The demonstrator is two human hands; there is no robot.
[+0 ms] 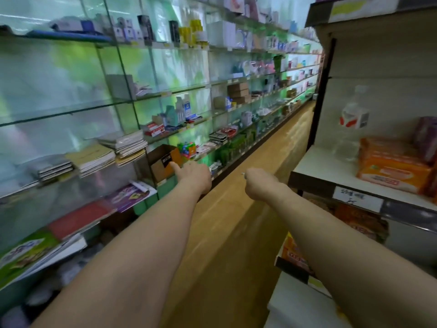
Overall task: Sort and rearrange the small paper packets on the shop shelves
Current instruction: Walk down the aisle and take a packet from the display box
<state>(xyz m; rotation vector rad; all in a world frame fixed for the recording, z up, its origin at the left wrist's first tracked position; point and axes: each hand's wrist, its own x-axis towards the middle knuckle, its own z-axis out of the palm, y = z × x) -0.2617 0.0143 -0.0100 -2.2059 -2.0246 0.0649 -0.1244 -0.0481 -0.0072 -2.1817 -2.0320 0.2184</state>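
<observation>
L hand [195,174] at cardboard box [160,168] on glass shelving [71,111], thumb out; fingers hidden, grip can't tell. R hand [259,183] over aisle, curled on white scrap [243,174] (blurred).

Both arms are bare and stretched out in front. The left arm [142,245] reaches toward the brown box [160,162]. The left hand [195,177] is just beside the box, at its lower right. We see the back of this hand. One finger [175,166] sticks out straight and points at the box. The other fingers are hidden. The right arm [343,233] reaches forward too. The right hand [259,183] is well to the right of the box and a little lower. Its fingers are curled in tight. A tiny pale bit [243,174] pokes out on top.
</observation>
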